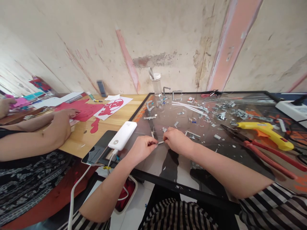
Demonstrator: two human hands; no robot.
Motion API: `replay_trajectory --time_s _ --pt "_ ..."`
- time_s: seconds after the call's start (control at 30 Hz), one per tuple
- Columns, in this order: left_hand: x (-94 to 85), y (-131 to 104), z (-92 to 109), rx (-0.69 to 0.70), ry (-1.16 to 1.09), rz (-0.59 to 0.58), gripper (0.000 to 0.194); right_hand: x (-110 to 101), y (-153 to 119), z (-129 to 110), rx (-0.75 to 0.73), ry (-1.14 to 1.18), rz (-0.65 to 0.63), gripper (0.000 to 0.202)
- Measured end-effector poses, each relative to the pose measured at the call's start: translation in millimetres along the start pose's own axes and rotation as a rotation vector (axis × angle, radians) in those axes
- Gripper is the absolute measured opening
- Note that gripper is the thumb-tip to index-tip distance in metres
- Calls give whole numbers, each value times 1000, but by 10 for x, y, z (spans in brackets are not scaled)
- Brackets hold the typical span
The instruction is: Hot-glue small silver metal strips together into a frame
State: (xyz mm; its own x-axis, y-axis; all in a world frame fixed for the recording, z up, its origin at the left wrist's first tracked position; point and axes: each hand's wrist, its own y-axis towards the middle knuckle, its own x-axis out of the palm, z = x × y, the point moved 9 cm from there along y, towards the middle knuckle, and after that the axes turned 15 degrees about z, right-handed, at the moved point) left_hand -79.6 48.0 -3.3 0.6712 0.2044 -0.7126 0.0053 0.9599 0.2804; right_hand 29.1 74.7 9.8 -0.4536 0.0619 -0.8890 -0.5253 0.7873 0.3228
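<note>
My left hand (143, 147) pinches one end of a small, thin light-grey strip (161, 142) above the dark glossy tabletop. At the strip's other end, the fingers of my right hand (174, 138) are closed on it. The two hands are close together, with the strip bridging the short gap. A grey bracket-shaped piece (193, 135) lies just right of my right hand. Beyond the hands, small grey scraps (222, 115) and long white strips (189, 108) are scattered on the glass.
Red-handled pliers (261, 153) and a yellow glue gun (266, 129) lie at the right, near a white power strip (292, 110). A cabled white power bank (122, 135) rests left. Another person's arms (52, 127) are over red paper (82, 110). A lidded jar (157, 83) stands behind.
</note>
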Motion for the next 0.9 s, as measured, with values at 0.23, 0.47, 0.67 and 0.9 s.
replay_trajectory --time_s 0.23,0.47,0.67,0.9 --pt "31 -13 -120 -46 -114 -4 24 -10 6 34 -7 47 25 16" --pt "16 -22 -109 -43 -149 -28 37 -47 5 45 -2 93 28 21" --pt "-8 -31 -120 -42 -114 -28 36 -108 -4 60 33 153 48 23" --pt "-190 -47 -103 -76 -67 39 30 -389 38 306 128 202 57 22"
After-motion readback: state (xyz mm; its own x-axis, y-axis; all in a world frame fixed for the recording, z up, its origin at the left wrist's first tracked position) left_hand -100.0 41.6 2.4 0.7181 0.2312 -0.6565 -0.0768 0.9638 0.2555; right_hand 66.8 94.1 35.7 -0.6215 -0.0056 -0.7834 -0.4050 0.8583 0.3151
